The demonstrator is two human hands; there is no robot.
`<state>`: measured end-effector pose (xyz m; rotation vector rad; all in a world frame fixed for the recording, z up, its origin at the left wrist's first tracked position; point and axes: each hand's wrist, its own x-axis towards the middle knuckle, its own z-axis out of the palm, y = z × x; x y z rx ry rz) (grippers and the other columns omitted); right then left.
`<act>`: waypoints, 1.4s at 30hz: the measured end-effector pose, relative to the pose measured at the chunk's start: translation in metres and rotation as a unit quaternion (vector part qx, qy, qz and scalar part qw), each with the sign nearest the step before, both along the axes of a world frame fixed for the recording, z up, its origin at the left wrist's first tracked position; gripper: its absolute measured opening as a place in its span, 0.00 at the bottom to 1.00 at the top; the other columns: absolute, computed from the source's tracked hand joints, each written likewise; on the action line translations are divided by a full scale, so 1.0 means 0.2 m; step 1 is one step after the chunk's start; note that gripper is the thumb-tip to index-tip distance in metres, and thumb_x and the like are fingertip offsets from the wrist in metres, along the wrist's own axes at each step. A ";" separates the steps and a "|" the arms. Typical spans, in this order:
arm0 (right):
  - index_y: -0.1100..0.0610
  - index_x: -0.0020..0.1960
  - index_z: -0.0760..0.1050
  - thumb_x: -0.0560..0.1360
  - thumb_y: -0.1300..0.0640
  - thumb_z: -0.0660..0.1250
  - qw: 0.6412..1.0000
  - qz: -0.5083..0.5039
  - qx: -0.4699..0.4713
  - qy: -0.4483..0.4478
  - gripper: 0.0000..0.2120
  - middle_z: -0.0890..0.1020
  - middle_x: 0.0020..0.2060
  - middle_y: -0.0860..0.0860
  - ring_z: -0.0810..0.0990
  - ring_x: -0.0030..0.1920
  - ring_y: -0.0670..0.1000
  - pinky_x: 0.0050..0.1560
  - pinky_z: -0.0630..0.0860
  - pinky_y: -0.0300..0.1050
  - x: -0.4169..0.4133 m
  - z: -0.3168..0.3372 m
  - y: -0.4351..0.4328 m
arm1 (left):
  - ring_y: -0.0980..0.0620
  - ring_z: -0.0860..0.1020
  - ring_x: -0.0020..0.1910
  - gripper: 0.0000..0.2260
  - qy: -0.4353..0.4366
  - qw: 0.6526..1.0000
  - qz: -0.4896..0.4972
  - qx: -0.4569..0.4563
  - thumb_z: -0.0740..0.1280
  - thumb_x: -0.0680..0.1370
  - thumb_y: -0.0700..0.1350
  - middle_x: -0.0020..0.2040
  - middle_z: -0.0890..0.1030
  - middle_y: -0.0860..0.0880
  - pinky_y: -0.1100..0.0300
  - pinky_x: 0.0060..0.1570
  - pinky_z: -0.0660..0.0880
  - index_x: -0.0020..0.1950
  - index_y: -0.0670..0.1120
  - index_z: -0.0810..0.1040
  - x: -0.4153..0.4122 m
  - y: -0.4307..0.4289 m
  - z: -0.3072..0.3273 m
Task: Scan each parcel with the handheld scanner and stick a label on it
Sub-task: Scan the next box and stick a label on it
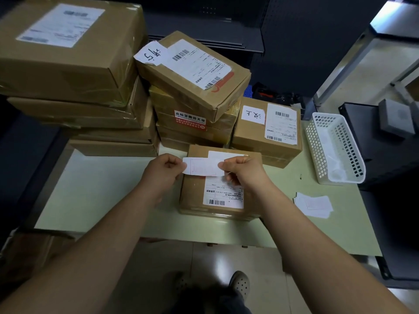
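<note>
A small brown parcel [192, 196] lies flat on the pale green table [102, 196], with a printed shipping label on its top. Above its far half I hold a white label [203, 167] with faint red print. My left hand [162, 172] pinches the label's left end. My right hand [243, 171] pinches its right end. The label hangs just over the parcel; whether it touches the box I cannot tell. No handheld scanner is in view.
Stacks of taped cardboard parcels [195, 71] fill the back and left of the table. A labelled box [267, 130] stands behind the parcel on the right. A white perforated basket [335, 148] sits at the right edge, with loose white label sheets [314, 205] near it.
</note>
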<state>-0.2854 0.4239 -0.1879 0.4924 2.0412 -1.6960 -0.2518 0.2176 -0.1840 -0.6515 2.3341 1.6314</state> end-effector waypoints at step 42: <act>0.59 0.40 0.79 0.76 0.61 0.71 0.992 -0.124 0.004 -0.004 0.06 0.83 0.34 0.52 0.78 0.33 0.50 0.39 0.80 0.43 -0.23 -0.21 0.51 | 0.50 0.80 0.42 0.08 -0.012 0.986 -0.044 -0.159 0.69 0.79 0.48 0.40 0.81 0.51 0.50 0.49 0.79 0.40 0.52 0.77 -0.39 0.64 -0.15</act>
